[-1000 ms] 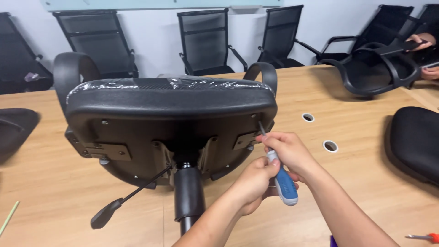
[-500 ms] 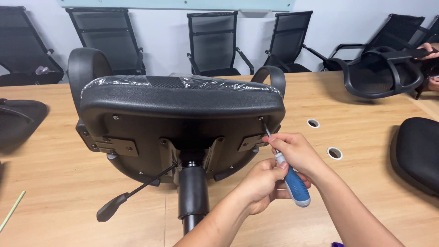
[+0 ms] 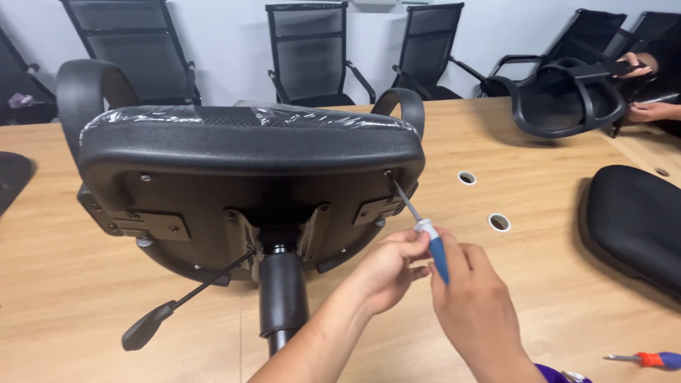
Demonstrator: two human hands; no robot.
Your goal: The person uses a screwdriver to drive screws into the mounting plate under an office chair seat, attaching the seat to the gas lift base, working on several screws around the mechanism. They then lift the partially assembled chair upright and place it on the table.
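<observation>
Item: black chair seat, lying tipped on its side on the wooden table, its underside facing the camera and clear plastic wrap covering its upper edge. An armrest is showing at each end of the seat, and a black post is sticking out from the middle of the underside, with a black lever slanting down to the left of the post.

Screwdriver: blue and white handle, metal shaft running up to a screw at the right corner of the seat's underside, tip sitting on it.

Right hand: closing around the blue handle, just right of the post and below the seat.

Left hand: fingers pinching together on the white top of the handle, touching the right hand.

Also on the table, right of the seat: two round cable holes, a black cushion, a red and blue screwdriver near the lower corner, and a black chair frame that another person's hands are holding at the far right.

Behind the seat: black mesh chairs standing along the wall.
</observation>
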